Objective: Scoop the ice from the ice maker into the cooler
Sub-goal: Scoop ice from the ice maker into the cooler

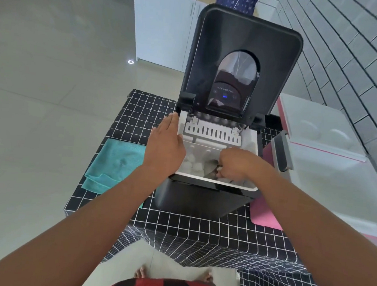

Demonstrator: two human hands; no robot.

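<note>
A black ice maker (201, 199) stands in the middle of the table with its lid (246, 42) raised upright. Its white basket holds several pieces of ice (192, 164). My left hand (166, 145) lies flat on the left rim of the ice maker, fingers together and holding nothing. My right hand (233, 163) is down inside the basket, closed on a clear scoop (210, 166) that rests among the ice. The pink and white cooler (328, 175) stands to the right of the ice maker with its lid (318, 127) open.
A black cloth with a white grid (199, 230) covers the table. A folded teal towel (114, 162) lies left of the ice maker. A grey tiled wall (356, 54) rises on the right. White cabinets (164, 25) stand behind. My bare feet show below the table edge.
</note>
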